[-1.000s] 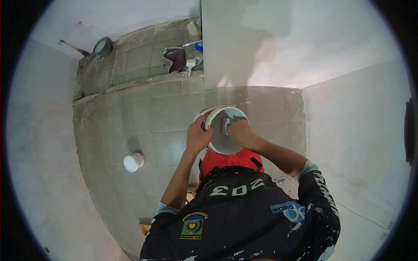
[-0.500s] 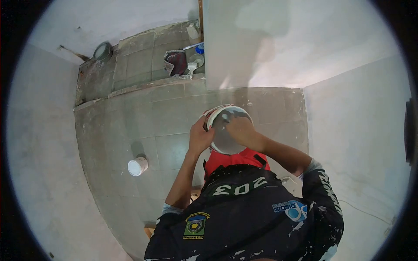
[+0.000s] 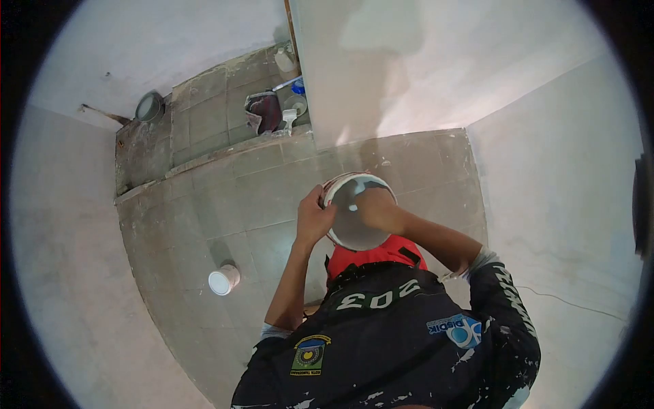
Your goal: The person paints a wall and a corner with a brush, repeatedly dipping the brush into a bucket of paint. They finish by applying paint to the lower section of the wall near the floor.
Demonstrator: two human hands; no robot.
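Observation:
A white bucket (image 3: 361,240) with red marks on its outer side stands tilted in front of my body, its opening facing up toward me. Its inside is greyish, with small white patches. My left hand (image 3: 315,219) grips the left rim, thumb over the edge and fingers around the outside. Reaching into the bucket from the right, my right hand (image 3: 383,210) is curled, and its fingertips are hidden. Whatever it may hold in there cannot be made out. Red cloth (image 3: 375,257) shows just below the bucket.
On the tiled floor to the left stands a small white tub (image 3: 223,280). Beyond a low step are a dark, paint-stained bag-like item (image 3: 263,112), a brush (image 3: 289,117), a round container (image 3: 296,103) and a dark bucket (image 3: 148,108). Pale walls surround the floor; a cable (image 3: 572,302) runs at right.
My right hand has shifted slightly lower and deeper within the bucket. My left hand keeps its grip on the rim. The whole view has tilted a little.

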